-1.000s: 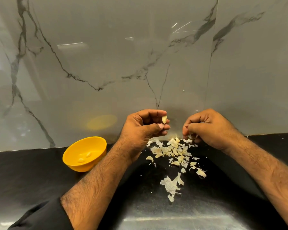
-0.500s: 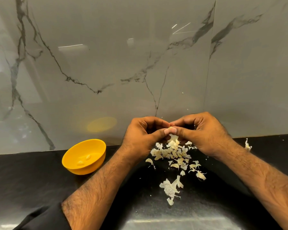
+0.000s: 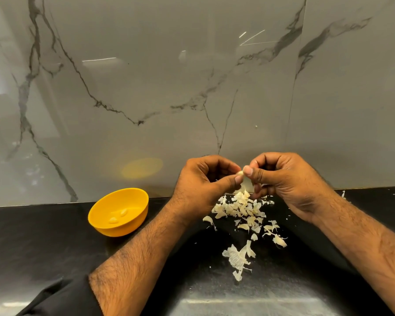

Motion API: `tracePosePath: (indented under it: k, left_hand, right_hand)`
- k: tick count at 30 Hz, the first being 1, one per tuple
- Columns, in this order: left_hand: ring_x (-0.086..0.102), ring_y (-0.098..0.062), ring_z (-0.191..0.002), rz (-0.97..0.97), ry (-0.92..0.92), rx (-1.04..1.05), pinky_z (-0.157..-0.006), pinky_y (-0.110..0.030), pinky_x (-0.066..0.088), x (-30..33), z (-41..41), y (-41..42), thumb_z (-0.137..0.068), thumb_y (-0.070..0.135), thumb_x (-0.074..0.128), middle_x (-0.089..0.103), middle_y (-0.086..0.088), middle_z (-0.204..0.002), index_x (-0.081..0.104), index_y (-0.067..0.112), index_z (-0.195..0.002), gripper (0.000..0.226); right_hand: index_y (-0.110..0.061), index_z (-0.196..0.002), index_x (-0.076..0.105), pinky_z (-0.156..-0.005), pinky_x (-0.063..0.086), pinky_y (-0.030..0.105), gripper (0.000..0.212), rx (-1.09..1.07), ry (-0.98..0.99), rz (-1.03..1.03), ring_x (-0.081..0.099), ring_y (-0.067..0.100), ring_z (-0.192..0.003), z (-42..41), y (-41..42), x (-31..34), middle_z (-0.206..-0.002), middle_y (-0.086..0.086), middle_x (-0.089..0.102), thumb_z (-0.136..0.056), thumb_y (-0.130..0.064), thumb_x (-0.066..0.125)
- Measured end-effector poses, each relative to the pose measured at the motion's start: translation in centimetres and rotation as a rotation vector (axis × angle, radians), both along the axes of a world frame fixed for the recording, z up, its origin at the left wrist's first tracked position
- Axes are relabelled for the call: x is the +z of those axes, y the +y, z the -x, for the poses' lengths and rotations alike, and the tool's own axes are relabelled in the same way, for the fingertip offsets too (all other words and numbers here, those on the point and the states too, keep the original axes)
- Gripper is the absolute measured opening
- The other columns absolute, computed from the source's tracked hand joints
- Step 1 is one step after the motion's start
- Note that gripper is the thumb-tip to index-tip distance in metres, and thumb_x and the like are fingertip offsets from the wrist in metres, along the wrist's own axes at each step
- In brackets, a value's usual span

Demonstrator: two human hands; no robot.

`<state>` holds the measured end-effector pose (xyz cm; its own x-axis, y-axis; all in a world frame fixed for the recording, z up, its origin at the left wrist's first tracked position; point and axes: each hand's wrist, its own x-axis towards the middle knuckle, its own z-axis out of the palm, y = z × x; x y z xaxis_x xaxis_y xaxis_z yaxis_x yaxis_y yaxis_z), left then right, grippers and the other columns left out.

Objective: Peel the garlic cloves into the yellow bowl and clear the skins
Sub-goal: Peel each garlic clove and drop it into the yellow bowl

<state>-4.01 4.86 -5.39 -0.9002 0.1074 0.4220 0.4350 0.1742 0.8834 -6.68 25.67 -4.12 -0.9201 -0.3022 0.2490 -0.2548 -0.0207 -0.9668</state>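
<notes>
My left hand and my right hand meet fingertip to fingertip above the counter, both pinching one pale garlic clove; a flap of skin hangs below it. Under the hands lies a heap of garlic skins and cloves, and a bigger papery skin piece lies nearer to me. The yellow bowl stands to the left of my left forearm on the black counter and holds peeled cloves.
The black counter runs along a grey marble wall just behind the hands. A stray skin scrap lies at the wall's foot on the right. My black sleeve shows at the lower left.
One second ago my left hand alone held the clove and my right hand was apart. The hands then came together, and both now pinch the clove with skin pulled loose.
</notes>
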Motion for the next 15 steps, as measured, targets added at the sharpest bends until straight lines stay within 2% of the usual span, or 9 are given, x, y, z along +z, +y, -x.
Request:
tracePosePath:
  k: [2,4,6,7,9,11,13,15]
  left_hand:
    - [0.078,-0.026,-0.082,-0.057,-0.012,0.01,-0.077,-0.032,0.064,0.02,0.14,-0.14,-0.09,0.004,0.082,0.08,-0.013,-0.091,0.077,0.002,-0.105,0.016]
    - [0.078,-0.028,-0.084,-0.094,-0.021,0.027,-0.08,-0.035,0.065,0.07,0.3,-0.35,-0.091,0.003,0.08,0.08,-0.014,-0.093,0.077,0.003,-0.106,0.016]
    - [0.079,-0.026,-0.087,-0.112,-0.035,0.032,-0.083,-0.036,0.065,0.09,0.36,-0.49,-0.092,0.0,0.079,0.081,-0.012,-0.095,0.078,0.004,-0.107,0.016]
    - [0.079,-0.026,-0.087,-0.112,-0.04,0.03,-0.083,-0.036,0.065,0.04,0.41,-0.51,-0.092,-0.001,0.078,0.081,-0.011,-0.096,0.079,0.005,-0.108,0.017]
    - [0.079,-0.026,-0.089,-0.092,-0.045,0.026,-0.084,-0.037,0.065,-0.05,0.47,-0.48,-0.093,-0.001,0.077,0.081,-0.01,-0.097,0.079,0.005,-0.109,0.018]
    - [0.079,-0.026,-0.09,-0.073,-0.049,0.029,-0.085,-0.037,0.065,-0.12,0.52,-0.43,-0.094,-0.001,0.076,0.081,-0.009,-0.098,0.079,0.006,-0.11,0.018]
    - [0.079,-0.024,-0.087,-0.051,-0.055,0.034,-0.083,-0.035,0.064,-0.12,0.51,-0.36,-0.093,0.001,0.077,0.081,-0.009,-0.097,0.079,0.005,-0.109,0.016]
    - [0.079,-0.023,-0.085,-0.042,-0.06,0.036,-0.081,-0.032,0.064,-0.15,0.39,-0.22,-0.092,0.004,0.079,0.081,-0.009,-0.094,0.079,0.005,-0.106,0.014]
  right_hand:
    - [-0.001,-0.089,0.074,-0.061,0.064,0.037,0.019,-0.03,0.001,-0.056,0.063,0.023,-0.063,0.32,0.43,-0.03,-0.078,0.012,0.069,-0.081,-0.016,0.082]
    - [-0.012,-0.097,0.077,-0.07,0.065,0.037,0.011,-0.055,0.064,-0.294,0.071,0.017,-0.073,0.66,0.94,-0.09,-0.085,0.003,0.075,-0.089,-0.005,0.078]
    - [-0.033,-0.113,0.076,-0.08,0.062,0.03,0.037,-0.045,0.127,-0.556,0.072,0.005,-0.092,0.65,0.92,-0.34,-0.101,-0.012,0.076,-0.096,-0.002,0.071]
    - [-0.039,-0.118,0.073,-0.082,0.061,0.029,0.036,-0.044,0.144,-0.599,0.071,0.004,-0.094,0.48,0.71,-0.44,-0.102,-0.013,0.075,-0.098,-0.009,0.071]
    - [-0.032,-0.109,0.076,-0.078,0.065,0.035,0.014,-0.073,0.154,-0.516,0.075,0.012,-0.084,0.21,0.15,-0.45,-0.091,-0.004,0.078,-0.097,-0.025,0.072]
    - [-0.02,-0.099,0.079,-0.075,0.067,0.042,0.006,-0.094,0.135,-0.332,0.076,0.028,-0.084,0.28,0.09,-0.43,-0.086,0.006,0.077,-0.095,-0.019,0.074]
    - [-0.015,-0.108,0.078,-0.076,0.066,0.041,0.02,-0.033,0.091,-0.145,0.076,0.03,-0.093,0.24,0.32,-0.2,-0.1,0.01,0.077,-0.09,-0.006,0.077]
    - [-0.013,-0.115,0.077,-0.075,0.065,0.036,0.03,0.045,0.073,-0.093,0.077,0.028,-0.091,-0.16,0.24,0.01,-0.102,0.011,0.078,-0.085,-0.011,0.08]
